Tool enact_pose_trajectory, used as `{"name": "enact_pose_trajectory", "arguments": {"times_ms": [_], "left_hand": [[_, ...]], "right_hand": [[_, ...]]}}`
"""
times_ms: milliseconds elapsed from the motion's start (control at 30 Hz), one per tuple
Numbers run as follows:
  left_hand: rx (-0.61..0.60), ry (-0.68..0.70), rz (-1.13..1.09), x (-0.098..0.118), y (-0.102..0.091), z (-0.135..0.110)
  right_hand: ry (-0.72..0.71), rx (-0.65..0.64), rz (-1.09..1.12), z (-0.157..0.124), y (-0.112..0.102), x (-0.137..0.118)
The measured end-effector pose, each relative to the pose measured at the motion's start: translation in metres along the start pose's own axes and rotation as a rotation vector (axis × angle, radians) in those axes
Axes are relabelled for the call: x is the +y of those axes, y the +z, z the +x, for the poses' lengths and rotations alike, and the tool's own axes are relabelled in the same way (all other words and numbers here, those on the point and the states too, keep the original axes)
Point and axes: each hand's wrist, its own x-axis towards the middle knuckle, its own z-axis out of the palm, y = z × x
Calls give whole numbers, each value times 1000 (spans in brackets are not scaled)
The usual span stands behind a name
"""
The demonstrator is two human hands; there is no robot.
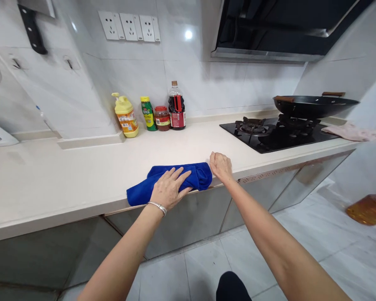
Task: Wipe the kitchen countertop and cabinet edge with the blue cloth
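A blue cloth (141,191) lies folded and rumpled along the front edge of the countertop (81,175), its near side hanging slightly over the lip. On top of it rests my left hand (171,186), flat with the fingers spread; a silver bangle circles that wrist. Just right of the cloth, my right hand (221,166) is closed in a fist against the counter near its edge. Nothing shows in the fist, though its palm side is hidden from view.
Against the back wall stand a yellow pump bottle (127,117), a green bottle (148,113), a red-lidded jar (162,118) and a dark sauce bottle (176,108). Rightward, a wok (316,108) sits on the gas hob (266,140), beside a pink cloth (354,131). A cleaver (33,29) hangs upper left.
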Motion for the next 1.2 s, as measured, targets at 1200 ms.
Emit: {"name": "enact_pose_trajectory", "arguments": {"times_ms": [1200], "left_hand": [[-9, -406, -481, -30, -32, 9]], "right_hand": [[-14, 36, 3, 0, 3, -4]]}}
